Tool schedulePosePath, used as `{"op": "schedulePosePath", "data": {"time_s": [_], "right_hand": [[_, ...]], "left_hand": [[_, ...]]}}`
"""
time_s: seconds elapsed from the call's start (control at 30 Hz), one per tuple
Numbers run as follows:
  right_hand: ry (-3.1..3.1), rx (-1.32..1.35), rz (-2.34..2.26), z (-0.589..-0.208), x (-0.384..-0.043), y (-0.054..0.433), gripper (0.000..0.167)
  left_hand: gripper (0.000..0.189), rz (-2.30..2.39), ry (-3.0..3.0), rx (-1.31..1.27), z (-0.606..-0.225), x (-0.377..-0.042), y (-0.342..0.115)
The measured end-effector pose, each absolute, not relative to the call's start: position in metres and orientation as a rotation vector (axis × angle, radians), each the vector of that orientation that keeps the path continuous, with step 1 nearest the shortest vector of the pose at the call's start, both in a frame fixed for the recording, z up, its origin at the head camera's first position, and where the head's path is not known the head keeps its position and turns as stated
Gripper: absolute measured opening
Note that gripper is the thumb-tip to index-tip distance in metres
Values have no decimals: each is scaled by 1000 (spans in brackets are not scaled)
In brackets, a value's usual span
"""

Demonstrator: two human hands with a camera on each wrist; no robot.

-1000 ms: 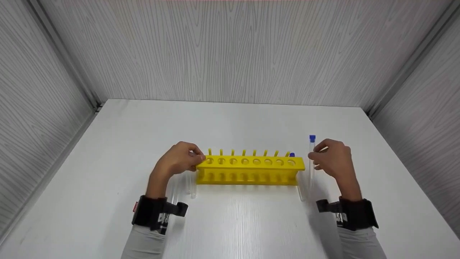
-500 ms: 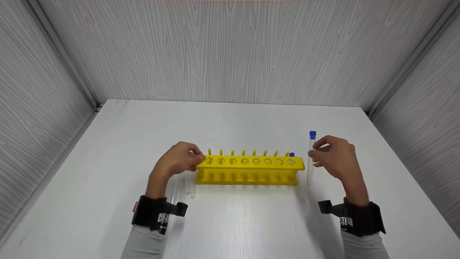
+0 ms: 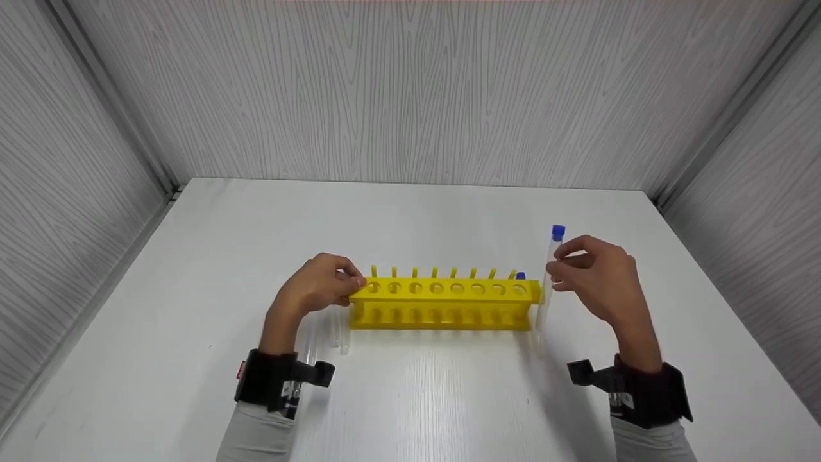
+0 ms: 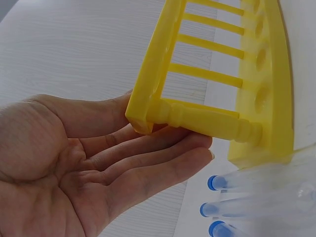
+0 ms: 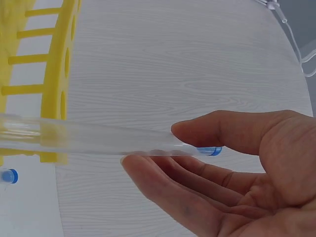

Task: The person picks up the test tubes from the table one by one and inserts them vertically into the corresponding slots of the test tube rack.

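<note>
On the left wrist's black band (image 3: 262, 380), a small red tag (image 3: 241, 369) and pale markings show, too tiny to read. White and faintly wood-grained, the surface (image 3: 385, 224) meets grey wood-patterned walls (image 3: 410, 96) with darker strips at the corners. Beside the right end of the yellow rack (image 3: 447, 296), the right hand (image 3: 596, 276) pinches a clear test tube (image 5: 108, 138) between thumb and fingers, below its blue cap (image 3: 558, 232); it leans, lower end toward the rack (whether they touch, I cannot tell). The left hand's (image 3: 317, 282) fingers grip the rack's left end, near three blue-capped tubes (image 4: 237, 208).
</note>
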State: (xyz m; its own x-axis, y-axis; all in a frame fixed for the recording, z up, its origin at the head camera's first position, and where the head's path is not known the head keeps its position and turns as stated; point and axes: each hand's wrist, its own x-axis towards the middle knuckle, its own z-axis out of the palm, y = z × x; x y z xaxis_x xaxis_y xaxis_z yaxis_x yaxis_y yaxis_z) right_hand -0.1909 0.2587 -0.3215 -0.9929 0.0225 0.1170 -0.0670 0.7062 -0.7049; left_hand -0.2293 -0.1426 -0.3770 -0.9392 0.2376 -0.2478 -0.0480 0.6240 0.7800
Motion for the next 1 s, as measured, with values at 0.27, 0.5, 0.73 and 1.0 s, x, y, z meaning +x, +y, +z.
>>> {"op": "schedulePosePath", "data": {"time_s": [0.27, 0.5, 0.73, 1.0], "right_hand": [[-2634, 55, 1230, -319, -187, 254, 31], [-2514, 60, 1243, -320, -186, 251, 30], [-2453, 32, 1262, -321, -186, 248, 27], [-2453, 39, 1235, -323, -187, 248, 26]], "left_hand": [[27, 1214, 2530, 162, -376, -231, -142], [27, 1204, 2534, 143, -375, -230, -142], [27, 1199, 2530, 127, -376, -230, -142], [27, 1193, 2540, 142, -377, -230, -142]]}}
